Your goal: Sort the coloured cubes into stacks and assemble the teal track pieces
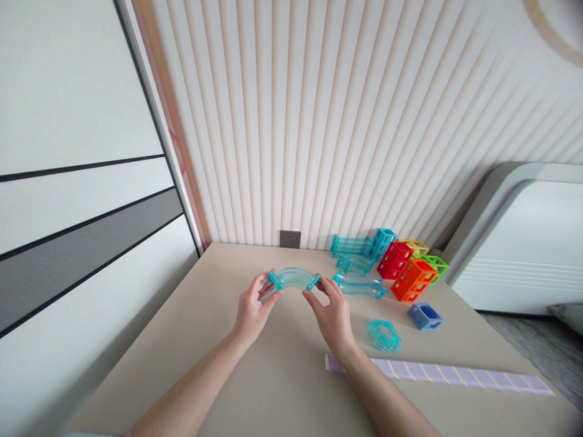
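A curved, clear teal track piece [294, 278] is held above the beige table [255, 376] by both my hands. My left hand [252, 309] grips its left end with fingers closed round the connector. My right hand [332, 315] pinches its right end. Just right of that hand lie more clear teal track pieces [361, 285], and a teal ring-shaped piece [384, 335] rests on the table near my right wrist.
Red [394, 259], orange [412, 279], green [435, 264], yellow [415, 246] and teal [381, 240] open cubes cluster at the table's back right. A loose blue cube [424, 316] sits in front of them. A lilac strip [455, 373] lies along the front right. A wall socket [289, 239] is behind.
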Available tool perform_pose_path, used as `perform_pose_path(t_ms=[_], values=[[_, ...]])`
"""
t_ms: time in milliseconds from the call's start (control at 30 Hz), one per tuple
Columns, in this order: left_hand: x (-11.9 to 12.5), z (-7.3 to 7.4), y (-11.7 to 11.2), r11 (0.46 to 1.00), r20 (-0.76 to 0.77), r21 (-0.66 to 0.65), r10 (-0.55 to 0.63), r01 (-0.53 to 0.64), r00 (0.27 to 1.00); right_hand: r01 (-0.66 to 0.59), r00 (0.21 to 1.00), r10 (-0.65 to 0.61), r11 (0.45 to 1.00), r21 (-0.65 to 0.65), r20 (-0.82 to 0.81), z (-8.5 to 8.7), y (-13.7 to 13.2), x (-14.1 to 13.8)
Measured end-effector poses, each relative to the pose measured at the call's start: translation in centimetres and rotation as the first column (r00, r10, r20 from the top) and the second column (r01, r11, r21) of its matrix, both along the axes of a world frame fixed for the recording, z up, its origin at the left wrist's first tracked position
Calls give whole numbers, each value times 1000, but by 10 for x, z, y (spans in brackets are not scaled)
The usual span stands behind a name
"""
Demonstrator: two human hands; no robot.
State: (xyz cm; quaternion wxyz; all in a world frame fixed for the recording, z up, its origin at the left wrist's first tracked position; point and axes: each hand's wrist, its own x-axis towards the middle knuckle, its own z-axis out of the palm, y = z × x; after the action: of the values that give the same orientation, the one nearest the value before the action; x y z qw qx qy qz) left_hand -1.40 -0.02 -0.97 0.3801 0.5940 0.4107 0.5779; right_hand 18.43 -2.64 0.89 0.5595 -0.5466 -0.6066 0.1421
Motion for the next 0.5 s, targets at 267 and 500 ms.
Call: perform_pose_path(t_ms=[267,500], values=[[-1,1,0,999,47,-12,-36,36,998,-8,1000,8,1000,-13,28,3,-2,0],[-1,-1,2,999,-4,-29,-26,26,1000,10,997,-11,1000,6,73,2,-1,1]])
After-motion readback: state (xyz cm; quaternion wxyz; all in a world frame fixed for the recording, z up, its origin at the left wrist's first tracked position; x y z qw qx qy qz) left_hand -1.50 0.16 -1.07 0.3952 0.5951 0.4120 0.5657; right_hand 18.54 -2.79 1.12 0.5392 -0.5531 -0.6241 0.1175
